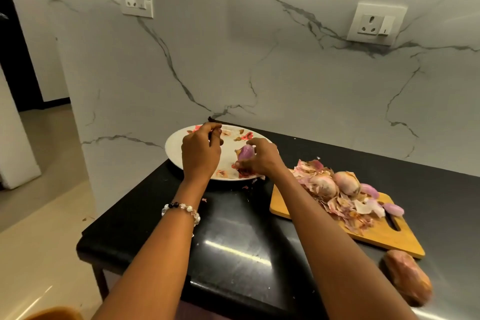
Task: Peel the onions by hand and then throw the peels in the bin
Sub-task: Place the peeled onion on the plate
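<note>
So we're mid-peel here. The right hand [262, 161] is holding a small purple onion [246, 152] over the floral plate [174, 153], fingers curled round it, and it's looking nearly bare already: smooth, shiny, with just a bit of papery skin hanging off the lower end. The left hand [201, 153] is hovering just beside it over the plate with fingers curled in, thumb and fingertips closed together as if pinching something thin (can't tell if there's a scrap of skin in there or nothing at all).

I'm guessing the next move is picking that last flap off, which needs a fingernail grip at the root end and the other hand keeping the onion steady.

Plenty left though: two unpeeled onions [335, 184] are sitting on the cutting board [389, 236] in a pile of peels [337, 205], one more onion [407, 277] is lying on the black counter [233, 241] near the board, and no bin is showing anywhere.
</note>
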